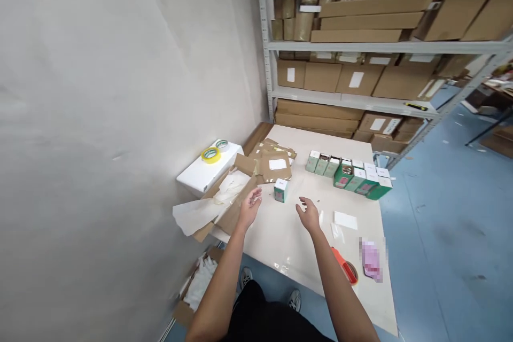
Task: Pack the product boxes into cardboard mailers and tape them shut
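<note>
Over a white table (pixel 280 240), both bare hands hover empty with fingers loosely spread. The left hand (pixel 250 206) is beside torn cardboard packaging (pixel 234 208), and the right hand (pixel 308 215) is a little apart from it. Between and slightly beyond them stands a small green-and-white box (pixel 281 191), upright, touched by neither hand. Farther back runs a row of similar green boxes (pixel 348 173). A yellow tape roll (pixel 210 154) lies at the left, and a red tape dispenser (pixel 344 266) sits by the right forearm.
</note>
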A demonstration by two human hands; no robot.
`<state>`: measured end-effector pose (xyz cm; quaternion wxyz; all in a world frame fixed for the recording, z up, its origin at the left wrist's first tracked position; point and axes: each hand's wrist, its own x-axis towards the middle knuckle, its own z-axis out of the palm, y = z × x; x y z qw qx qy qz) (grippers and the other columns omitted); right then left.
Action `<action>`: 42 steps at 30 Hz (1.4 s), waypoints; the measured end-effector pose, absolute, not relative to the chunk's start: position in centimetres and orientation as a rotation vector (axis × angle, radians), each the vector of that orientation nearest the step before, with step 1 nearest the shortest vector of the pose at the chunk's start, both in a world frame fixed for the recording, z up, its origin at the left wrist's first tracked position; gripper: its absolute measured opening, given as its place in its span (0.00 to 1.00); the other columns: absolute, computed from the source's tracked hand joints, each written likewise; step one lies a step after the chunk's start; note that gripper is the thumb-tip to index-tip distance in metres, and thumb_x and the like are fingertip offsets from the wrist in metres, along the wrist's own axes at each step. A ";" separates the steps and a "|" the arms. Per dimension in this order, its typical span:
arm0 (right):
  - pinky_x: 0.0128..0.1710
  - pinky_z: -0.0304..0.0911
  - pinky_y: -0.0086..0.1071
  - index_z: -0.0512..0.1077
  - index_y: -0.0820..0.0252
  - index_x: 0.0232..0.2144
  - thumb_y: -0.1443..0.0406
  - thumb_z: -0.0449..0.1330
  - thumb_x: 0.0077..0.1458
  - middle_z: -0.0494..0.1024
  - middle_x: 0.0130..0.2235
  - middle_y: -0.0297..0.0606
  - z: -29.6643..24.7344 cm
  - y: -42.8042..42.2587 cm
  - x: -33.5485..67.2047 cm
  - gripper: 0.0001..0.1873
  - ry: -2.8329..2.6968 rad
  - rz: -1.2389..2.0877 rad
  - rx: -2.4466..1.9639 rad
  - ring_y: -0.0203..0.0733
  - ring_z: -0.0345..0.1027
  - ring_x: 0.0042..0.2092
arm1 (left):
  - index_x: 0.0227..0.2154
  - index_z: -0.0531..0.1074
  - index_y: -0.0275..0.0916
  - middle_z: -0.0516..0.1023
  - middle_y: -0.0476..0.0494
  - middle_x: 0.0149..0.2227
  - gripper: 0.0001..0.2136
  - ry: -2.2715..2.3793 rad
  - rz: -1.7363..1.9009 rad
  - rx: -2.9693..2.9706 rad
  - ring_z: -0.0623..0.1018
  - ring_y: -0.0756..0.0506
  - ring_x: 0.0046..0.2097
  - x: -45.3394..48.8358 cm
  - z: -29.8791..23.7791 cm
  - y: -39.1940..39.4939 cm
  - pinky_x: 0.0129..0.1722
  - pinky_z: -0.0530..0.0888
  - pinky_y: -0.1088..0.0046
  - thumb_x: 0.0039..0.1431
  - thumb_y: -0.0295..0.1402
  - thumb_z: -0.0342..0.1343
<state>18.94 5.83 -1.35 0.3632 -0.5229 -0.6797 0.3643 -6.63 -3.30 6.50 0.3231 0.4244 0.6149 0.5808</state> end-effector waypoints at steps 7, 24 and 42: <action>0.52 0.71 0.44 0.73 0.55 0.56 0.56 0.58 0.58 0.77 0.57 0.46 0.4 9.0 8.4 0.25 -1.863 1.015 -1.185 0.52 0.73 0.52 | 0.55 0.75 0.44 0.76 0.38 0.59 0.20 1.765 1.523 1.073 0.77 0.39 0.58 -13.2 7.3 -3.9 0.58 0.73 0.58 0.60 0.36 0.58; 0.50 0.72 0.43 0.71 0.54 0.60 0.62 0.58 0.57 0.76 0.58 0.43 -2.7 20.8 -3.7 0.28 -1.907 0.813 -1.446 0.51 0.74 0.52 | 0.51 0.77 0.40 0.81 0.39 0.52 0.19 1.637 1.321 1.118 0.80 0.42 0.53 -27.6 0.6 20.9 0.57 0.74 0.61 0.57 0.25 0.56; 0.58 0.65 0.42 0.71 0.57 0.58 0.63 0.65 0.52 0.74 0.61 0.48 -15.3 34.0 -3.9 0.30 -1.801 0.893 -2.116 0.55 0.68 0.62 | 0.44 0.78 0.41 0.80 0.35 0.54 0.19 1.807 0.564 1.192 0.76 0.33 0.58 -28.8 -10.0 30.3 0.58 0.69 0.58 0.46 0.26 0.63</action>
